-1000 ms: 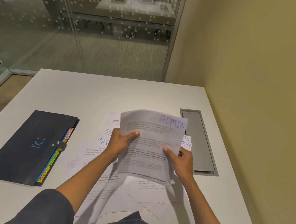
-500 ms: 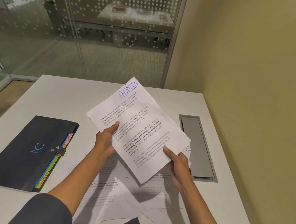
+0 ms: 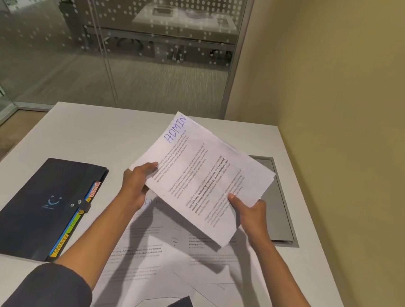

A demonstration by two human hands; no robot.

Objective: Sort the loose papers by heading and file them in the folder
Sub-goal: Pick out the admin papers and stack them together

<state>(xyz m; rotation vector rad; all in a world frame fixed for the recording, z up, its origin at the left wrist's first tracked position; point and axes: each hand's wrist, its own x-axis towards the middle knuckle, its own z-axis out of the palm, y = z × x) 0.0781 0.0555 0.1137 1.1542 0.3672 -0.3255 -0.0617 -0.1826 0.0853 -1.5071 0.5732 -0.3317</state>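
So I've swung the ADMIN sheet (image 3: 201, 178) round to point far-left, both the left hand (image 3: 135, 184) and right hand (image 3: 250, 213) pinching its edges above the loose papers (image 3: 152, 255), folder (image 3: 35, 209) shut at left, so filing's next I reckon.

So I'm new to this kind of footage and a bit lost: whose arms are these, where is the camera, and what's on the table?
There is no machine here. A person wears a camera on the head, looking forward and down, so you see their own arms. The left hand and right hand hold a printed sheet headed ADMIN above the white table. More loose papers lie spread beneath it. To the left lies a closed dark folder with coloured tabs; one reads SPORTS. A grey metal hatch is set into the table on the right.
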